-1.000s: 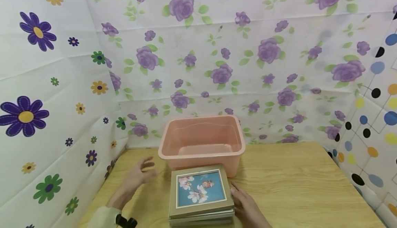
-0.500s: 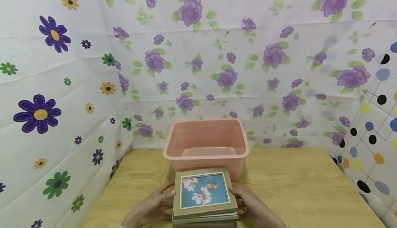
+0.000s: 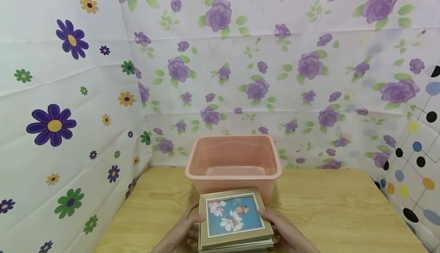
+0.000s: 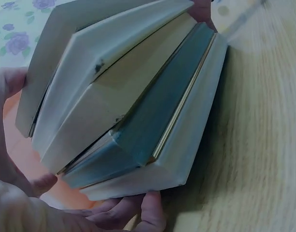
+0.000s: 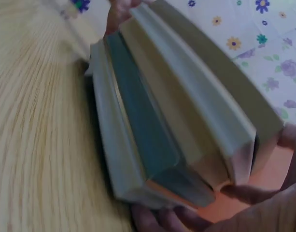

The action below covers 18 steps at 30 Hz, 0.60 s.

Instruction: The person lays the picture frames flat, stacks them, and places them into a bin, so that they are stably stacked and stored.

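Note:
Several picture frames form a stack [image 3: 237, 216] in front of the pink tub. The top picture frame [image 3: 214, 241] has a gold-brown border and a picture of pink blossoms on blue. My left hand [image 3: 182, 228] grips the stack's left side, thumb at the top frame and fingers down at the lowest one. On the opposite side my right hand [image 3: 288, 230] holds it the same way. Edge-on in the left wrist view, a teal picture frame [image 4: 162, 96] lies between paler ones, and the frames sit slightly askew. A dark shadow shows beneath the stack.
Just behind the stack stands the pink plastic tub [image 3: 233, 177], nothing visible inside it. The wood-grain table [image 3: 330, 207] extends to both sides. Flower-printed cloth [image 3: 240, 65] hangs behind and at the left; a dotted cloth [image 3: 412, 176] hangs at the right.
My left hand has come in from the left and now grips the stack's left side. The right hand keeps to the right side. The head view has shifted slightly.

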{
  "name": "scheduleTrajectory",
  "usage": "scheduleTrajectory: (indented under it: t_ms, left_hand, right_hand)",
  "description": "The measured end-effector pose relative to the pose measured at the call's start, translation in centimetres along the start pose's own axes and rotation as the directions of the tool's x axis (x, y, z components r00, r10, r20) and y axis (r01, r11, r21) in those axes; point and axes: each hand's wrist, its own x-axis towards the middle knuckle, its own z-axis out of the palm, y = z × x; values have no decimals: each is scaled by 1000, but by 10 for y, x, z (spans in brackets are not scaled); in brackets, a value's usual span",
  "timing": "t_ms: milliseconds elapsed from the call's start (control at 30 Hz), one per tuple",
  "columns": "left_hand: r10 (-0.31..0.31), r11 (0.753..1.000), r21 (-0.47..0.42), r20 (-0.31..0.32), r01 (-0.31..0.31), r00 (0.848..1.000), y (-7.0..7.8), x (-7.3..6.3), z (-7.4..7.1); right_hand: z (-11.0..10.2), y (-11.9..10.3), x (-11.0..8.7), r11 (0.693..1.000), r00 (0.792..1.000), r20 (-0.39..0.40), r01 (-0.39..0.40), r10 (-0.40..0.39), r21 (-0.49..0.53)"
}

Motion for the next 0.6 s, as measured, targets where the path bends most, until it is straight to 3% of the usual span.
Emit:
scheduleTrajectory:
  t_ms: [133, 367, 500, 600]
  left_hand:
    - [-44, 999, 24, -26, 44, 999, -2, 0, -1]
    - [-50, 998, -28, 31, 51, 998, -1, -8, -2]
    - [-1, 997, 80, 42, -2, 999, 1, -22, 1]
    - [59, 979, 189, 74, -72, 996, 3, -34, 4]
  right_hand:
    - [-7, 3, -2, 1000, 998, 67, -1, 1, -3]
    - [-7, 8, -7, 991, 993, 89, 87, -79, -97]
    - [-7, 9, -18, 986, 986, 129, 117, -102, -120]
    - [-7, 6, -26, 986, 984, 152, 108, -89, -124]
